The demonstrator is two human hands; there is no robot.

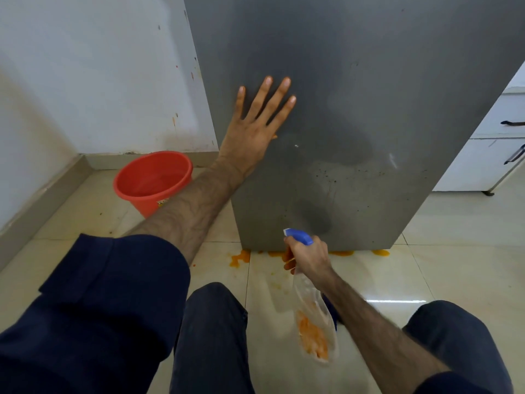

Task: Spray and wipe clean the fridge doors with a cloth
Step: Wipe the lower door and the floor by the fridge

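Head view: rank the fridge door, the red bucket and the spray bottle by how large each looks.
1. Fridge door, by far the largest.
2. Red bucket and spray bottle look similar in extent; the bottle is nearer the camera and blurred, so I won't rank them.

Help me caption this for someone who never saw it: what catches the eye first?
The left hand pressed flat on the grey fridge door, and the right hand gripping a spray bottle near the door's bottom edge. A red bucket stands left of the fridge.
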